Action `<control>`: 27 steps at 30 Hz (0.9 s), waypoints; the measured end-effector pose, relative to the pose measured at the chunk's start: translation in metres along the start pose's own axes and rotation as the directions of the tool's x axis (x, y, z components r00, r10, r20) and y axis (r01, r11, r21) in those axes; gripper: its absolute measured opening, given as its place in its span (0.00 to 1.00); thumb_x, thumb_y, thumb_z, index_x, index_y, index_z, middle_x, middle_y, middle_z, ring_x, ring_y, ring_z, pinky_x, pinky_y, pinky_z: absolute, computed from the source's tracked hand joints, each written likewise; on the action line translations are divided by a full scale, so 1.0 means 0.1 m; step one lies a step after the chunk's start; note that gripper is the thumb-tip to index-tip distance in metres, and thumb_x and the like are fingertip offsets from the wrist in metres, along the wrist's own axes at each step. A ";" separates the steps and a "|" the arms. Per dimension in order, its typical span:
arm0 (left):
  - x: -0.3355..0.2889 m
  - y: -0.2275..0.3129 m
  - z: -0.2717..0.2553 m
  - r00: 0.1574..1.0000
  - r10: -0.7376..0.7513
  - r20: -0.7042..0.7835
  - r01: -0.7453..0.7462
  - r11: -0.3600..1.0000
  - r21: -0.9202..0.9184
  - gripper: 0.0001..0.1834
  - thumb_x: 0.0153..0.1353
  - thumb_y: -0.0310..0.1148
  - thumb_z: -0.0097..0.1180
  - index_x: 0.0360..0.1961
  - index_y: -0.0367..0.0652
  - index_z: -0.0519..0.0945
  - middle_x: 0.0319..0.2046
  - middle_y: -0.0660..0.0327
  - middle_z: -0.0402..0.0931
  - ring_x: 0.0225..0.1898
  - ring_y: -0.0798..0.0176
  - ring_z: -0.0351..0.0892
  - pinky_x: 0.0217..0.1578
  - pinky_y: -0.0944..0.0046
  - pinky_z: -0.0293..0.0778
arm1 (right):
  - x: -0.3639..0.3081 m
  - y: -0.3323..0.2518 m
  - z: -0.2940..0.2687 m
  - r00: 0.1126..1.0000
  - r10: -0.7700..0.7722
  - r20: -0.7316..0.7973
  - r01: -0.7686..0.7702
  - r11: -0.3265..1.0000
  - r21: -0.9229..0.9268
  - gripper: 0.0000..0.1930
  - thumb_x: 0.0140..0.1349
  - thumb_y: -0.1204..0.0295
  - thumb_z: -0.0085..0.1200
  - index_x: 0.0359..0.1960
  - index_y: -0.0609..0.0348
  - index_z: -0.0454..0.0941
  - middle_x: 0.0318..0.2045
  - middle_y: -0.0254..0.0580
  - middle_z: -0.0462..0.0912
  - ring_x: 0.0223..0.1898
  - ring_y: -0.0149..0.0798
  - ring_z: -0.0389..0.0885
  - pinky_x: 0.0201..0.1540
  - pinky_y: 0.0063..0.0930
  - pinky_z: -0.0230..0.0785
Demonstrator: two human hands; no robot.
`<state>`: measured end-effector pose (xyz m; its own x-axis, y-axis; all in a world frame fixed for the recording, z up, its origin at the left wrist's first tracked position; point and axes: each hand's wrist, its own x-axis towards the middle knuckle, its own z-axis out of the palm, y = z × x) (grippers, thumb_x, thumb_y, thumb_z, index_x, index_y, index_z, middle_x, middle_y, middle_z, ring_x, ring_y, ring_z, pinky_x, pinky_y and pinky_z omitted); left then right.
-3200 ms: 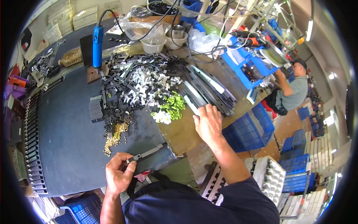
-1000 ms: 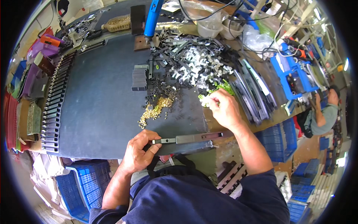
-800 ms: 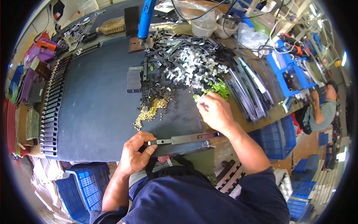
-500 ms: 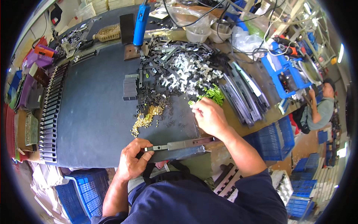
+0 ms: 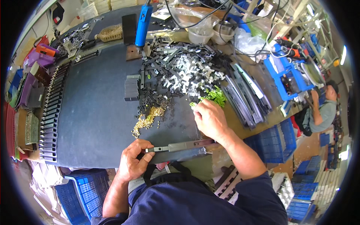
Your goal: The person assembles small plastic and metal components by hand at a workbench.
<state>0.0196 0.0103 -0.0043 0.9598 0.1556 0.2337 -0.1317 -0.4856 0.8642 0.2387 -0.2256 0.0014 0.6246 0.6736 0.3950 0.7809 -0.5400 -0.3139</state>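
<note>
My left hand is closed around the left end of a narrow metal slide rail, pinching it between thumb and fingers. The rail lies crosswise along the near table edge, its lighter, thinner section toward my left hand. My right hand is over the table with thumb and fingertips drawn together, beside a small green plastic clip. Whether that clip is between the fingertips or lies by them, I cannot tell. Just beyond this hand sits a heap of green plastic clips.
Brass-coloured small parts, white clips and dark metal strips lie heaped mid-table. A blue electric screwdriver hangs beyond them. Long rails lie right; a row of assembled rails lines the left. A co-worker is at far right.
My right hand has shifted very slightly beside the green clips. My left hand and the rail stay in place. The whole view has moved a little.
</note>
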 end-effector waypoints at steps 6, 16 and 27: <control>0.01 -0.02 0.00 1.000 0.019 0.008 -0.019 1.000 -0.008 0.11 0.60 0.20 0.66 0.44 0.37 0.82 0.41 0.55 0.84 0.39 0.56 0.84 0.39 0.60 0.79 | -0.06 0.07 -0.07 0.987 0.157 0.040 -0.162 0.958 0.236 0.05 0.61 0.77 0.64 0.38 0.54 0.82 0.34 0.40 0.82 0.35 0.44 0.84 0.39 0.37 0.78; 0.01 0.00 0.00 1.000 0.012 0.000 -0.012 1.000 -0.010 0.11 0.59 0.19 0.66 0.43 0.36 0.82 0.41 0.54 0.84 0.39 0.55 0.84 0.38 0.59 0.79 | -0.11 0.01 -0.19 0.993 0.120 0.011 -0.117 0.944 0.308 0.10 0.62 0.79 0.64 0.44 0.55 0.81 0.35 0.39 0.82 0.32 0.41 0.83 0.37 0.36 0.77; -0.01 0.00 0.01 1.000 0.022 -0.001 -0.022 1.000 -0.015 0.11 0.59 0.19 0.66 0.43 0.35 0.82 0.42 0.53 0.84 0.38 0.56 0.84 0.37 0.59 0.79 | 0.08 0.15 -0.11 0.993 -0.079 0.092 0.073 0.995 0.070 0.02 0.69 0.75 0.59 0.41 0.59 0.82 0.37 0.46 0.77 0.40 0.49 0.81 0.42 0.42 0.76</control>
<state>0.0191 0.0094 -0.0046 0.9563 0.1456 0.2535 -0.1569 -0.4760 0.8654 0.2551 -0.2334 0.0093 0.5585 0.7577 0.3376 0.8225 -0.4530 -0.3439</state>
